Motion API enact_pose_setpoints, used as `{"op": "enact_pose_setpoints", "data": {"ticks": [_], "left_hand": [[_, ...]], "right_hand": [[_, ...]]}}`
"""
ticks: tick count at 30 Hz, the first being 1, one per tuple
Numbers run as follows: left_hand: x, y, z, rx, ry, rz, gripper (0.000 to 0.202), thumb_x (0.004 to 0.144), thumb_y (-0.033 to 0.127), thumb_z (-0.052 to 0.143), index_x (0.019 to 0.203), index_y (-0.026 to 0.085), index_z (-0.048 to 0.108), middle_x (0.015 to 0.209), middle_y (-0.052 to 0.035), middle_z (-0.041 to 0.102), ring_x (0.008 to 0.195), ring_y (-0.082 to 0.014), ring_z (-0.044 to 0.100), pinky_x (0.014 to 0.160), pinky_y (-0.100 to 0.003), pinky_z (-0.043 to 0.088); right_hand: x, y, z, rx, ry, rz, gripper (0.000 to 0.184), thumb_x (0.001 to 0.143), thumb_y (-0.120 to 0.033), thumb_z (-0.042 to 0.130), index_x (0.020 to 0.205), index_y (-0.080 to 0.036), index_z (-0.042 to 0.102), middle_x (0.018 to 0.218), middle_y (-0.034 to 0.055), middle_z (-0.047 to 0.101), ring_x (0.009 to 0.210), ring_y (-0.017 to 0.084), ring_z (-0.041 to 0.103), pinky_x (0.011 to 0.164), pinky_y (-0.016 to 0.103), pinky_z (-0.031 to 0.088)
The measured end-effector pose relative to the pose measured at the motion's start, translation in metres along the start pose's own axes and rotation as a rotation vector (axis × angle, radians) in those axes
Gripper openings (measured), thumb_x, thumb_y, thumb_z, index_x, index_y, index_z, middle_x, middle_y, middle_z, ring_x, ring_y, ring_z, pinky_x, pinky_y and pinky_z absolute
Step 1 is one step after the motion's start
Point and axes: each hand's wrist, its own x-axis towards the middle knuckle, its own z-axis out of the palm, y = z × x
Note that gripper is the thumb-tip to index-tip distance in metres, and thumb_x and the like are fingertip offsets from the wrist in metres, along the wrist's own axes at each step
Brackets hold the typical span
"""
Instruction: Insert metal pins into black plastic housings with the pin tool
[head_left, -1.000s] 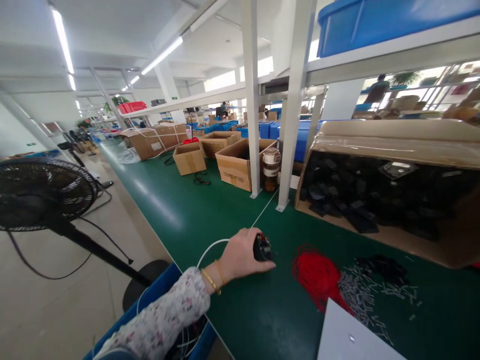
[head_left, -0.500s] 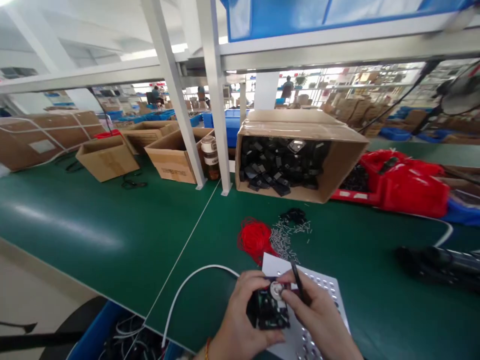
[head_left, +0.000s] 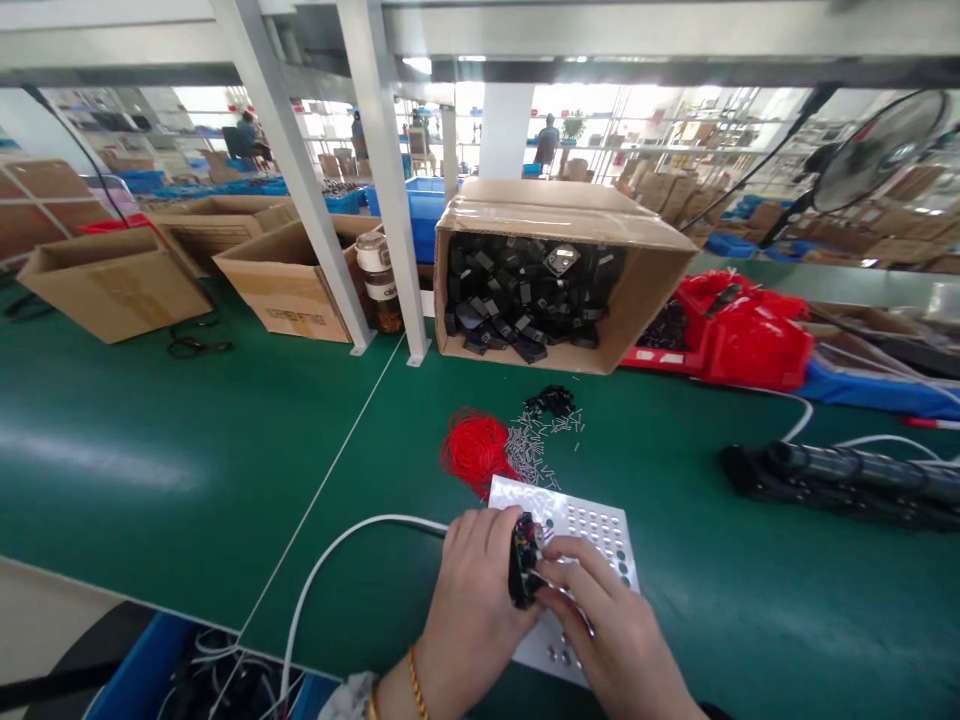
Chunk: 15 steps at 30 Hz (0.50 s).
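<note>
My left hand (head_left: 480, 580) is wrapped round a small black housing (head_left: 523, 565) with a circuit board and thin coloured wires inside. It is tilted with its open side facing right. My right hand (head_left: 600, 620) is closed, its fingertips pinched against that open side. A slim pale piece shows between those fingers; its kind is hidden. Both hands are above a white plate with rows of round holes (head_left: 559, 500), several of which hold shiny metal discs. A white cable (head_left: 352, 530) runs across the table to my left hand.
Beyond the plate lie a red wire bundle (head_left: 474, 450), small metal pins (head_left: 529, 450) and black bits (head_left: 551, 400). A carton (head_left: 652, 300) of black housings lies on its side behind. At right are a black power strip (head_left: 847, 475) and red bins (head_left: 757, 345); shelf posts (head_left: 386, 200) stand left.
The housing has turned from facing up to facing right. The dark slim tool seen at my right hand no longer shows. The view has tilted down and shifted right.
</note>
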Motion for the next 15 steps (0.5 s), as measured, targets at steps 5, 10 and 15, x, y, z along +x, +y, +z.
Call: {"op": "enact_pose_setpoints", "data": {"ticks": [5,10,15], "left_hand": [[-0.001,0.004,-0.001,-0.029,-0.01,-0.013,0.055,0.068,0.006,0.061,0.117,0.023,0.044,0.105,-0.0052,0.057,0.096,-0.0268,0.05,0.087,-0.046,0.041],[-0.005,0.004,0.001,-0.075,0.067,-0.052,0.058,0.059,0.002,0.06,0.112,0.021,0.047,0.105,-0.0061,0.057,0.097,-0.0271,0.052,0.087,-0.046,0.042],[-0.009,0.0,0.005,-0.176,0.157,-0.104,0.057,0.056,0.003,0.059,0.11,0.02,0.048,0.101,-0.006,0.058,0.094,-0.0259,0.055,0.085,-0.043,0.047]], "right_hand": [[-0.01,-0.001,0.006,0.083,-0.012,0.113,0.016,0.097,-0.033,0.041,0.092,-0.024,0.052,0.085,0.0024,0.06,0.074,0.017,0.063,0.063,0.023,0.052],[-0.011,-0.009,0.016,0.131,0.137,0.197,0.012,0.091,-0.018,0.047,0.094,-0.026,0.055,0.089,0.0008,0.062,0.08,0.016,0.063,0.068,0.02,0.052],[-0.007,-0.011,0.024,0.154,0.284,0.367,0.016,0.079,-0.019,0.055,0.094,-0.023,0.061,0.099,0.0051,0.064,0.086,0.02,0.065,0.064,0.022,0.056]]}}
